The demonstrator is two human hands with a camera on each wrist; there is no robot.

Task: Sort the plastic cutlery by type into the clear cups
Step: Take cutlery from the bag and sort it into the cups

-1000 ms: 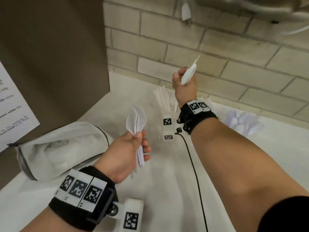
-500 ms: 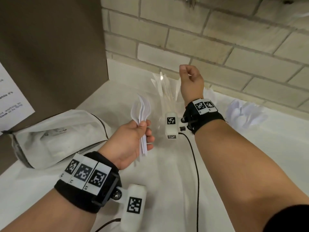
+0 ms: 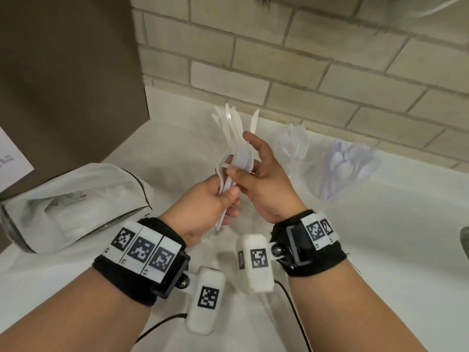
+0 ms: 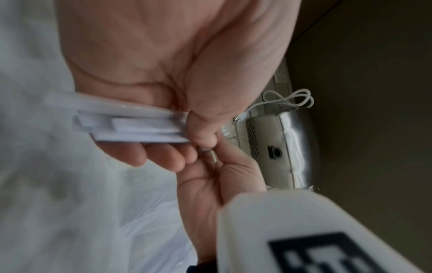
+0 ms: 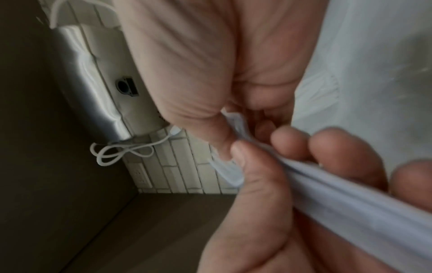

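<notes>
My left hand [image 3: 227, 196] grips a bundle of white plastic spoons [image 3: 241, 158] by the handles, bowls pointing up; the handle ends [image 4: 131, 127] show in the left wrist view. My right hand [image 3: 243, 171] has come against the bundle, and its thumb and fingers pinch the spoons [image 5: 236, 120] just below the bowls. Three clear cups stand along the back wall: the knife cup [image 3: 234, 120] behind my hands, the fork cup [image 3: 295, 146] in the middle, and the spoon cup [image 3: 347, 171] on the right.
A white plastic bag [image 3: 71, 204] lies on the white counter [image 3: 380, 250] at the left, beside a brown panel [image 3: 63, 72]. A brick wall [image 3: 304, 59] closes the back. A metal appliance [image 4: 280, 147] with a coiled white cable hangs above.
My right hand held knives above the knife cup, let them go into it, then came back down and left to the spoons in my left hand. My left hand rose slightly.
</notes>
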